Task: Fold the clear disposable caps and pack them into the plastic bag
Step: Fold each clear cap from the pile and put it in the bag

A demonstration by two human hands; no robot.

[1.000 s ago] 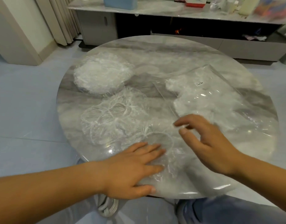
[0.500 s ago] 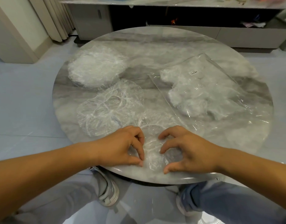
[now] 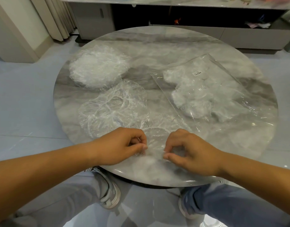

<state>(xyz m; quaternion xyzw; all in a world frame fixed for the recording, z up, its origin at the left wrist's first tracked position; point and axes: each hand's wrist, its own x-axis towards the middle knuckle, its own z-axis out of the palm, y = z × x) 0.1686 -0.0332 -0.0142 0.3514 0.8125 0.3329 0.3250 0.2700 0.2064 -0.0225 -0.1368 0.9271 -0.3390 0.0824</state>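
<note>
Domestic living room. A round marble-topped table (image 3: 157, 46) stands on a glossy tiled floor (image 3: 26, 104); behind it run a long low media cabinet (image 3: 255, 36) and, at far left, pleated floor-length curtains (image 3: 57, 17).

Far part of surface (image 3: 165, 41) bare, free passage across it. Left side blocked by cap heap (image 3: 98, 69), spread caps (image 3: 111, 105) just nearer, right beside it. Right side covered by plastic bag (image 3: 222, 99). Narrow bare strip between spread caps and bag. Near edge occupied: left grip (image 3: 123, 145) and right grip (image 3: 191, 152) pinching one cap (image 3: 154, 142).
</note>
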